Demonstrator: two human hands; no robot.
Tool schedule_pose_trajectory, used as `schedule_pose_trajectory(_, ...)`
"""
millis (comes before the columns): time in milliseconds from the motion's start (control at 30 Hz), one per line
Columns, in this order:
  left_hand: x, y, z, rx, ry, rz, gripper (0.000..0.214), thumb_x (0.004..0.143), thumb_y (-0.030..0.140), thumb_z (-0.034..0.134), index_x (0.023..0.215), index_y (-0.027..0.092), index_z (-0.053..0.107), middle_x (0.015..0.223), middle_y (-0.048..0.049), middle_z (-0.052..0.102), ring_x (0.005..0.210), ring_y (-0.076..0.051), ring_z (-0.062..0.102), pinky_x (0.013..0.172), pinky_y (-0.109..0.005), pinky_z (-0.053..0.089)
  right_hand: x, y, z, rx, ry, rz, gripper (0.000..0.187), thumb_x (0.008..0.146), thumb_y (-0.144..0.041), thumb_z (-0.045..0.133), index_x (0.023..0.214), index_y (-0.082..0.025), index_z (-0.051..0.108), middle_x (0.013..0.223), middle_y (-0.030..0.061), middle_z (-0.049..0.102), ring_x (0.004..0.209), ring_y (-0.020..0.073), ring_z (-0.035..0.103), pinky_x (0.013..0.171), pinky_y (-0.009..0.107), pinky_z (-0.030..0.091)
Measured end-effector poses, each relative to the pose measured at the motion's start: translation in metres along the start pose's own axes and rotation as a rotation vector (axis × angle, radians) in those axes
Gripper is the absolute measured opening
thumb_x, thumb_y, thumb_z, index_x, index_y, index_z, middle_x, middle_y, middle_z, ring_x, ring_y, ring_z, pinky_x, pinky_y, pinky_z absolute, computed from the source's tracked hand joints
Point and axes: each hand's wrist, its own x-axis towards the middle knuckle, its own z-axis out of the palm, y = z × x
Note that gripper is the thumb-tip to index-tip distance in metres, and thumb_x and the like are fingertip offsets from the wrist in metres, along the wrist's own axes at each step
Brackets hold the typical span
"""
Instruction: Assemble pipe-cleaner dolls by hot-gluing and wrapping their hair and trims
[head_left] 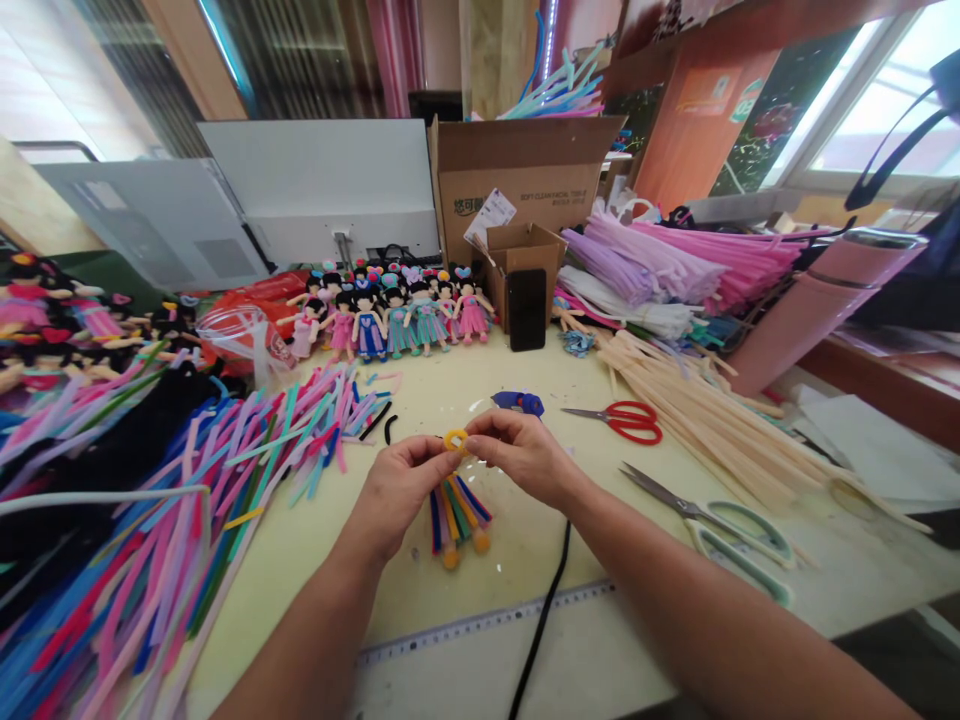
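Head view: a small pipe-cleaner doll (457, 515) is held above the table (420, 400), between both hands. The left hand (397, 490) is clamped on its striped skirt; the right hand (521, 455) is pinched shut on the yellow loop (455, 440) at its top. For a neat loop, the skirt is best kept steady while the loop is turned gently. Red scissors (626, 420) lie near.
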Motion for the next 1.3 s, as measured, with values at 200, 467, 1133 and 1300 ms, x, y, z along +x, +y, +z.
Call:
schedule_pose_trajectory(200, 0.002, 0.002, -0.002, 0.033, 0.004, 0.048, 0.032, 0.063, 0.048, 0.071, 0.056, 0.017, 0.068, 0.055, -0.0013, 0.060, 0.055, -0.013, 0.048, 0.055, -0.026, 0.038, 0.000, -0.005, 0.001, 0.139, 0.030, 0.128, 0.019, 0.072, -0.034, 0.064, 0.068, -0.017, 0.058, 0.058, -0.0048, 0.053, 0.053, 0.0079, 0.046, 0.053, 0.023, 0.039)
schedule_pose_trajectory(467, 0.001, 0.001, -0.002, 0.072, -0.004, 0.030, 0.023, 0.058, 0.038, 0.077, 0.062, 0.017, 0.069, 0.060, 0.0011, 0.062, 0.060, -0.013, 0.050, 0.059, -0.025, 0.040, -0.001, -0.006, 0.003, 0.169, -0.013, 0.176, 0.023, 0.071, -0.037, 0.066, 0.068, -0.016, 0.058, 0.056, -0.0045, 0.055, 0.052, 0.0081, 0.051, 0.053, 0.023, 0.042)
schedule_pose_trajectory(1133, -0.006, 0.007, -0.002, 0.403, 0.056, 0.540, 0.004, 0.071, 0.025, 0.069, 0.069, 0.023, 0.071, 0.069, -0.0019, 0.067, 0.066, -0.018, 0.057, 0.064, -0.028, 0.044, -0.001, -0.007, -0.002, 0.205, -0.144, 0.266, 0.019, 0.073, -0.029, 0.065, 0.064, -0.016, 0.054, 0.048, -0.0059, 0.050, 0.045, 0.0067, 0.046, 0.047, 0.020, 0.035)
schedule_pose_trajectory(1300, -0.006, 0.005, -0.003, 0.436, 0.019, 0.556, 0.005, 0.074, 0.025, 0.068, 0.071, 0.023, 0.072, 0.070, -0.0027, 0.068, 0.067, -0.018, 0.059, 0.063, -0.028, 0.044, -0.002, -0.013, -0.002, 0.187, -0.166, 0.309, 0.017, 0.073, -0.023, 0.064, 0.061, -0.016, 0.053, 0.048, -0.0062, 0.050, 0.043, 0.0055, 0.043, 0.045, 0.019, 0.033)
